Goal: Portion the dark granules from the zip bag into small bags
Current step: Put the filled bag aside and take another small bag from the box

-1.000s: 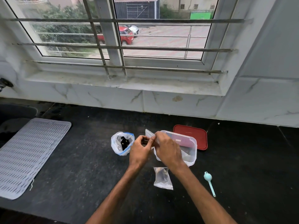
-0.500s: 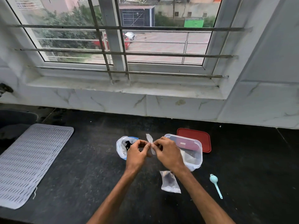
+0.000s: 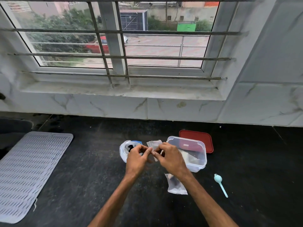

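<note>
1. Both hands busy: left hand (image 3: 136, 157) and right hand (image 3: 170, 158) each pinch one small bag (image 3: 155, 145) w/ fingertips, just above the desk (image 3: 91, 169). Looks empty. Prob working its mouth apart; can't tell if it's open.
2. Zip bag (image 3: 123, 153) sits at 10 o'clock of left hand, mouth up, dark granules (image 3: 130, 147) visible inside. Src not drained.
3. Done, by my read: one filled small bag (image 3: 176, 185) flat at 5 o'clock of right hand, dark stuff inside.
4. Clear tub (image 3: 203, 159) at 3 o'clock of right hand. Contents unclear, maybe more bags. Red lid (image 3: 205, 140) behind it, 1 o'clock.
5. Teal scoop (image 3: 220, 184) lies at 4 o'clock, not in either hand.
6. Left to do: open bag, scoop, seal, repeat. Est. early stage.
</note>
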Tool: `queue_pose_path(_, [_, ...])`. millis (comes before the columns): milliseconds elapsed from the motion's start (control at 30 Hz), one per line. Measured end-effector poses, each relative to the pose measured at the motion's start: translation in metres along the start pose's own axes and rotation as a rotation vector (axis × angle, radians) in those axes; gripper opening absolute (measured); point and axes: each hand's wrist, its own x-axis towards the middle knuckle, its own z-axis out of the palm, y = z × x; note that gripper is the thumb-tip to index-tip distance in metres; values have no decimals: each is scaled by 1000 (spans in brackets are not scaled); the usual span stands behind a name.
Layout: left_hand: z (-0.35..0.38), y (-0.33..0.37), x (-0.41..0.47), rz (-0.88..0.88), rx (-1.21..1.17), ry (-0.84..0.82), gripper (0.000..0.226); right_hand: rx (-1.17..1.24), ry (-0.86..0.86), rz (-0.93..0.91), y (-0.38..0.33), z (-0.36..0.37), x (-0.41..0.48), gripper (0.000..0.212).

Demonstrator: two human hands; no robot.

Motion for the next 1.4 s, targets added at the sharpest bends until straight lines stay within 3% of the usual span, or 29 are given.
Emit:
queue_pose_path(167, [-4, -5, -3, -47, -161, -89, 15, 189, -18, 115, -3, -1, -3, 17])
queue_pose_path(500, [-6, -6, -11, -63, -289, -129, 18, 247, -26, 125, -7, 2, -16, 17])
queue_pose_path(700, [-7, -9, -11, 26, -168, -112, 17, 209, -32, 108, -9, 2, -15, 16])
queue_pose_path(967, [-13, -12, -8, 191, 171, -118, 11, 171, -87, 83, -14, -3, -14, 7])
queue_pose_path(1100, [-21, -8, -10, 205, 463, 35, 12, 10, 39, 168, -16, -10, -12, 10])
queue_pose_path(1200, [-22, -10, -11, 236, 571, 55, 13, -172, 91, 196, -18, -18, -11, 11])
queue_pose_path(1300, [-15, -16, -10, 268, 523, -3, 12, -237, 114, 115, -21, -15, -13, 8])
queue_pose_path(1400, [-10, -22, -10, 303, 453, -45, 9, -353, -13, -97, -20, -10, -16, 3])
